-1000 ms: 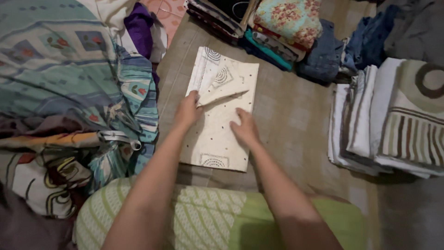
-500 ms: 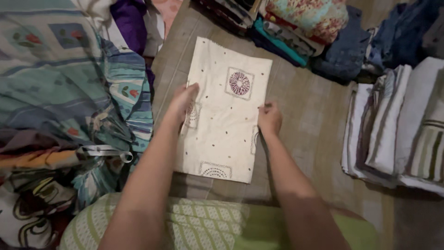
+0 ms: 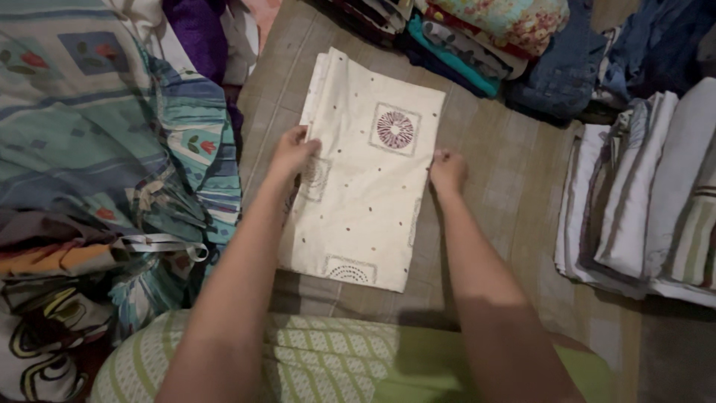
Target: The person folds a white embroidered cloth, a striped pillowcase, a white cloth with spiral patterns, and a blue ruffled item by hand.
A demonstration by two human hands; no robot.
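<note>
Cream cloth [image 3: 358,194], mid-fold a sec ago, now lies flat w/ round motif up; left hand [image 3: 293,151] & right hand [image 3: 447,170] pinch its side edges.

Cream cloth [image 3: 365,186] flattened, fold gone; hands moved apart to its side edges.

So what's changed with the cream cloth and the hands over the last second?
The cream cloth was opened out flat, so its dark round motif now shows. Both hands moved apart from its middle to its side edges: left hand at the left edge, right hand pinching the right edge. The folded stacks and the loose pile stayed put.
</note>
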